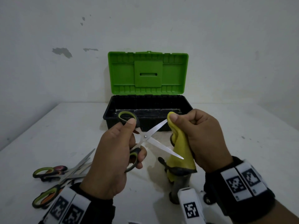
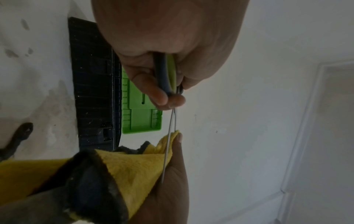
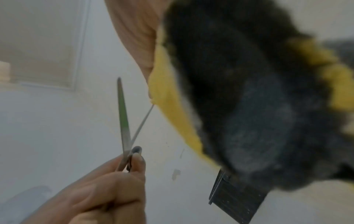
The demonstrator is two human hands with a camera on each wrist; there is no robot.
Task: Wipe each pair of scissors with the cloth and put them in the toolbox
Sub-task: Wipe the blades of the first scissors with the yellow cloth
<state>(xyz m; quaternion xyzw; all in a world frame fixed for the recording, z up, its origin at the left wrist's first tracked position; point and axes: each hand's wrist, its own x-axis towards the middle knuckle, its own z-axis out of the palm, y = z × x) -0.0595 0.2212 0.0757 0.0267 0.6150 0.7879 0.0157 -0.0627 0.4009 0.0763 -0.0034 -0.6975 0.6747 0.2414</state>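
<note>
Head view, with both wrist views. The left hand (image 1: 113, 152) grips the handles of an open pair of scissors (image 1: 146, 136), thumb on the upper loop and fingers curled round the lower one, so the two blades stand spread in a cross above the surface (image 1: 242, 143). The right hand (image 1: 205, 139) pinches a yellow cloth (image 1: 179, 152) with a dark edge around the tip of the upper blade; the rest of the cloth hangs down behind the lower blade, whose point lies in front of the fabric. In the left wrist view the blades (image 2: 170, 136) appear edge-on, running from the fingers down into the cloth (image 2: 134, 166). The right wrist view is largely blocked by the blurred cloth (image 3: 239, 106); the scissors (image 3: 124, 121) show beside it.

Behind the hands stands the toolbox (image 1: 148, 107), black tray open, green lid (image 1: 148, 73) upright against the wall (image 1: 64, 29). Nothing can be made out inside the tray. On the surface at lower left lies a heap of further scissors (image 1: 61, 177), overlapping one another, partly hidden by the left wrist band (image 1: 68, 207).
</note>
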